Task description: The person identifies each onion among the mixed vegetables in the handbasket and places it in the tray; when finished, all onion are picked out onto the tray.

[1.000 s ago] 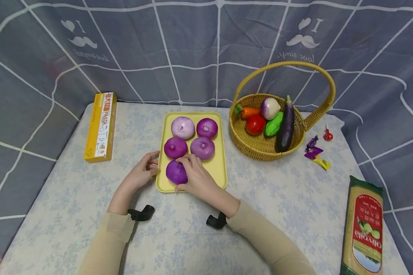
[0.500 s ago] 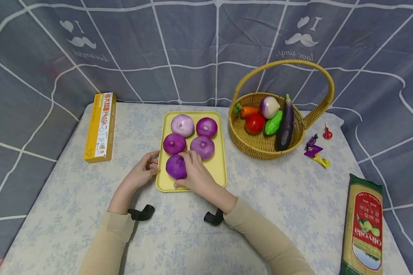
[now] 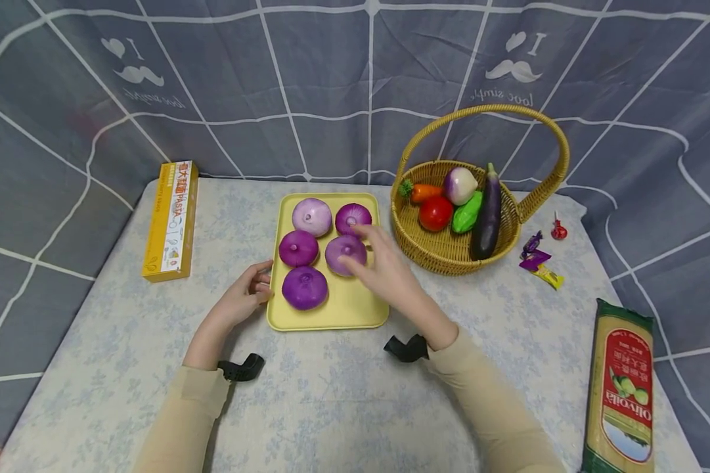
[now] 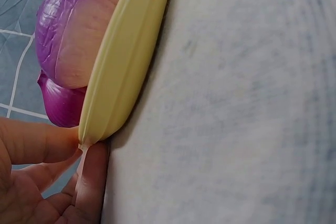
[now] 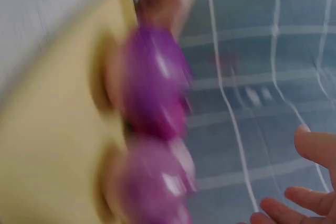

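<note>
The right hand (image 3: pixel 384 266) hovers released, fingers spread, over the tray (image 3: pixel 355 309), just beside the front purple onion (image 3: pixel 305 288), which sits alone in row 3. The left hand (image 3: pixel 245 295) touches the tray's edge with relaxed fingers; best to keep it steadying there. 0.5 s ago the right hand gripped that onion; now it has let go and lifted away.

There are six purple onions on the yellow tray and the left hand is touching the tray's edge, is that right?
Not quite. The head view shows five purple onions on the yellow tray, not six. The left hand does touch the tray's edge.
</note>
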The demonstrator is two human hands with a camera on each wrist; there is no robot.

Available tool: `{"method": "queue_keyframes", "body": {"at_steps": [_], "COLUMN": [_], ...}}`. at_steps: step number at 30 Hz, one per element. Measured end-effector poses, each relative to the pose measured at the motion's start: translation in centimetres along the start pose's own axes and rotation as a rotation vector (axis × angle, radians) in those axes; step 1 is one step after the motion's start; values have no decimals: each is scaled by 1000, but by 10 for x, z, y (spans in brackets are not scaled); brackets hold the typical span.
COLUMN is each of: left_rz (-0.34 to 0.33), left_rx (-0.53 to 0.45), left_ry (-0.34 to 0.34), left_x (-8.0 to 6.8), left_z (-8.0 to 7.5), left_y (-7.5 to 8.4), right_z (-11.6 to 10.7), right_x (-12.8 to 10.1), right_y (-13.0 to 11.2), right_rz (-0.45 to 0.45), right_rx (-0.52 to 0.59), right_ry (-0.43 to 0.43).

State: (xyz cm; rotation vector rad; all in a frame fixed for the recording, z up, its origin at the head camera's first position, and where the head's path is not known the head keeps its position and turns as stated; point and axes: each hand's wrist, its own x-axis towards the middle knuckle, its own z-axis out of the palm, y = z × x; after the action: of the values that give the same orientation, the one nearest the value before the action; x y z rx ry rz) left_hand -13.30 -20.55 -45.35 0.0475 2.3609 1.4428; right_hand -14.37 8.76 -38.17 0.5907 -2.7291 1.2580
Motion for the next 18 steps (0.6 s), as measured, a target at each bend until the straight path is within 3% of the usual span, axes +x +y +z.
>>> {"method": "queue_keyframes", "body": {"at_steps": [9, 18], "left_rz": [10, -3], "left_rx": [2, 12], "left_ry": [4, 10], "left_x": [-2, -2], "left_z": [-1, -1], "left_y": [0, 1], "right_z": [-93, -147], "right_x": [30, 50], "right_y": [50, 85], "right_rz": [213, 330], "right_rx": [27, 24], "right_ry": [190, 332]}}
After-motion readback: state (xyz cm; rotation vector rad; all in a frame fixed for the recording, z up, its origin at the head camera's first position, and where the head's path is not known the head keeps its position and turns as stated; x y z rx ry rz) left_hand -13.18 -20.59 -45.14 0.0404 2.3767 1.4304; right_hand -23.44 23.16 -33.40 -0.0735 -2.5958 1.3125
